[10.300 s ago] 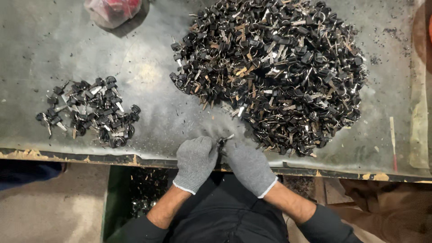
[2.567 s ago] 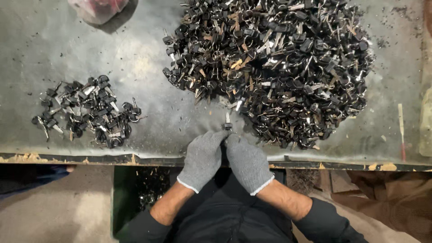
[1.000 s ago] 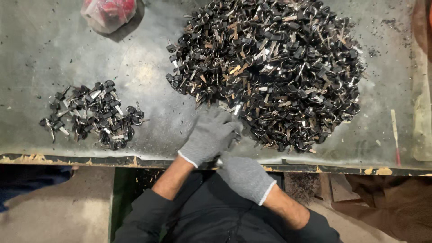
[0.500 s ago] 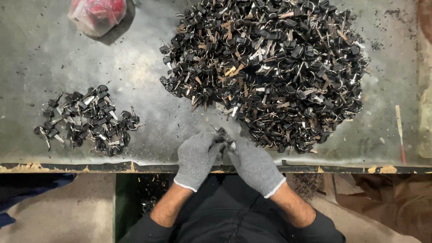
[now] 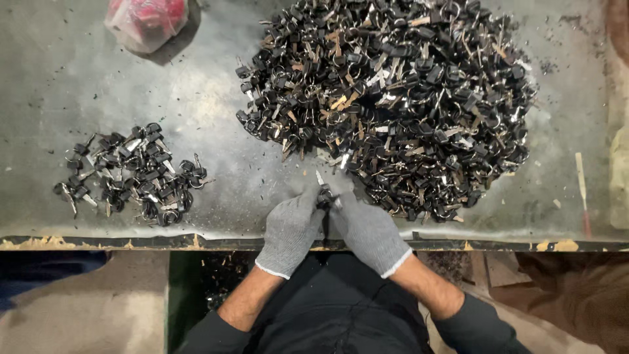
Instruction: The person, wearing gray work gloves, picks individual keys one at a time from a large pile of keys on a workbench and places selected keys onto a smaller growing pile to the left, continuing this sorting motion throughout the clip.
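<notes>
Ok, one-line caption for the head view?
Grey-gloved left hand and right hand pinch one black-headed key between large and small key heaps on a metal table.

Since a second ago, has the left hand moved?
Yes. The left hand has drawn back from the big pile of keys toward the table edge, and now meets the right hand around a key.

We have bare desk between the small key pile and large key heap; a red bag blocks the far left.
</notes>
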### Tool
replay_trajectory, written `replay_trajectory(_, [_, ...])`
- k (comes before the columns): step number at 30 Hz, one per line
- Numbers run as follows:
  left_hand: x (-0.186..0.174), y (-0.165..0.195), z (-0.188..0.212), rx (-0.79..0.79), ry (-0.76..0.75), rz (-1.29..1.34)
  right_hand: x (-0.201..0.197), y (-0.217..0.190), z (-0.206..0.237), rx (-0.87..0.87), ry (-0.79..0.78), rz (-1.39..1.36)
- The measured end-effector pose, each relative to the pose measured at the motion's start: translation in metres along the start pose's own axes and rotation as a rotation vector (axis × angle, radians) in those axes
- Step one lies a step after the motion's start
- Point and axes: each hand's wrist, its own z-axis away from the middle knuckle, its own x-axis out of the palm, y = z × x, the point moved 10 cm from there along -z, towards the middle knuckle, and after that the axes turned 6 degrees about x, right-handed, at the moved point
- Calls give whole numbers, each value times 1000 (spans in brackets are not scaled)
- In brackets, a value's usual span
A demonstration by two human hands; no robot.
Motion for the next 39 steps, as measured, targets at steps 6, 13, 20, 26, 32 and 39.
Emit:
replay_trajectory(6, [-6,23,5,91,71,-36,9,-20,16,-74,100,266])
replay_trajectory(13, [-18,12,10,-68,122,-79,7,0,-10,31,-230,-97])
replay_trajectory(20, [-17,17,12,-6,156,-120,5,-8,24,-134,64,110])
replay_trajectory(26, [-8,19,15,35,97,-87,19,-2,22,-43,18,204])
replay_trajectory(32, [-25,6,23,-40,180,-156,15,6,3,-79,-159,-59])
replay_trajectory(39, [-74,-25,-8,-18,421,-147,3,-9,8,-111,30,-10])
